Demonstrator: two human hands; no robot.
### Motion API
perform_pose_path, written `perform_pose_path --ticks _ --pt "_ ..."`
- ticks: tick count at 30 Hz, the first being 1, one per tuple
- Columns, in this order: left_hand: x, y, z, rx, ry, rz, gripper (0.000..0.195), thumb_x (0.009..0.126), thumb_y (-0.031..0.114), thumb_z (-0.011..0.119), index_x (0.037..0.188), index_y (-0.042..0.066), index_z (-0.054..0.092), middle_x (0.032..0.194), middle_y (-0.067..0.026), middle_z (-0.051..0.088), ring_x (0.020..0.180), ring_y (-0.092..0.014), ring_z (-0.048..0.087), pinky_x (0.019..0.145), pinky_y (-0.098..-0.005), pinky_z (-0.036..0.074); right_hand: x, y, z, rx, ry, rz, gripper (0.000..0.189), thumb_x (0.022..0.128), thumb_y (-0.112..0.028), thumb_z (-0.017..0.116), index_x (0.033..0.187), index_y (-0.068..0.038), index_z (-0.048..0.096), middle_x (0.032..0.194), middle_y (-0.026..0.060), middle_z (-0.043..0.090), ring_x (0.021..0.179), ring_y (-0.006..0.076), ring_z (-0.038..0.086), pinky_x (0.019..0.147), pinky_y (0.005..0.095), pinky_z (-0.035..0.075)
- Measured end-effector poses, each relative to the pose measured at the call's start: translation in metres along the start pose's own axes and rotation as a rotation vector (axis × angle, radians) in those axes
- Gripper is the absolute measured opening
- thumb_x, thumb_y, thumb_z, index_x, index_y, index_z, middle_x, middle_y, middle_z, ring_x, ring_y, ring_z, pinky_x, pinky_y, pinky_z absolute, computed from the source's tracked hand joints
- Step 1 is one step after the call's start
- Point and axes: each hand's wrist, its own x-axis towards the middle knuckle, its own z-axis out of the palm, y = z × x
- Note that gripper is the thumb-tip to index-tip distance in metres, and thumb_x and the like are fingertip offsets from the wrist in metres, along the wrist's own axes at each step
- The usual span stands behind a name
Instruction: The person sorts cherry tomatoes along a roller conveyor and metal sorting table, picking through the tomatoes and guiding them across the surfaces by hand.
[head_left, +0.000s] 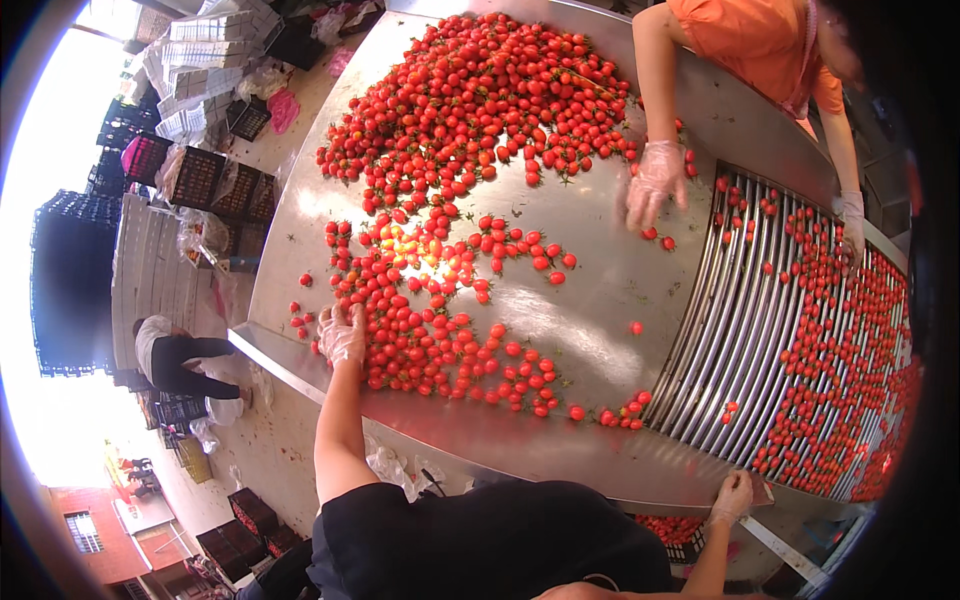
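Small red tomatoes (420, 330) lie spread over a stainless-steel sorting table (592, 315), with a larger heap along its far side. My left hand (343, 335), in a clear plastic glove, rests against the left edge of the nearer tomatoes; whether its fingers hold any is not clear. My right hand (733, 496), also gloved, is at the table's near metal rim beside the roller conveyor (735, 322), its fingers bent at the rim. Whether it grips the rim cannot be told. Many tomatoes lie on the rollers at the right.
Across the table, a co-worker in an orange top (742, 45) has gloved hands over the table and rollers. A black crate (682, 551) of tomatoes stands below the near rim. Stacked crates (217, 184) and a bending person (180, 356) are on the left.
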Motion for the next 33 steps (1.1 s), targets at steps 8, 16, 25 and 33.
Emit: perform_pose_path --ticks 8,16,25,33 --pt "-0.117 0.143 0.058 -0.518 -0.194 0.519 0.053 0.087 0.04 0.07 0.129 0.008 0.062 0.143 -0.0225 0.043 0.131 -0.041 0.041 0.109 -0.0496 0.037 0.001 -0.007 0.008 0.028 0.014 -0.005 0.011 0.084 -0.008 0.056 0.087 0.0 0.062 0.083 0.018 0.064 0.08 0.0368 0.061 0.076 0.0453 0.048" --pt "0.068 0.205 0.024 -0.763 0.182 0.734 0.056 0.09 0.029 0.068 0.138 0.004 0.052 0.14 -0.0215 0.052 0.131 -0.036 0.05 0.112 -0.0422 0.039 -0.009 0.046 0.033 -0.02 0.206 0.043 0.018 0.08 -0.001 0.054 0.096 0.001 0.063 0.095 0.0189 0.064 0.092 0.036 0.06 0.086 0.0456 0.047" --pt "0.316 0.122 0.032 -1.338 -0.117 -0.037 0.09 0.097 0.063 0.049 0.16 0.01 0.014 0.162 -0.0114 0.028 0.148 -0.025 0.028 0.119 -0.0393 0.026 -0.025 0.068 0.06 0.051 0.536 0.489 0.053 0.075 -0.001 0.06 0.128 0.001 0.061 0.127 0.0243 0.06 0.124 0.0385 0.053 0.106 0.0447 0.041" --pt "0.307 0.214 0.046 -1.226 -0.058 0.425 0.061 0.099 0.041 0.061 0.145 0.004 0.049 0.14 -0.0105 0.055 0.125 -0.023 0.056 0.104 -0.0372 0.048 -0.043 0.055 0.068 0.11 0.583 0.534 0.055 0.073 0.003 0.066 0.127 0.008 0.059 0.122 0.0234 0.061 0.114 0.0375 0.057 0.102 0.0435 0.043"
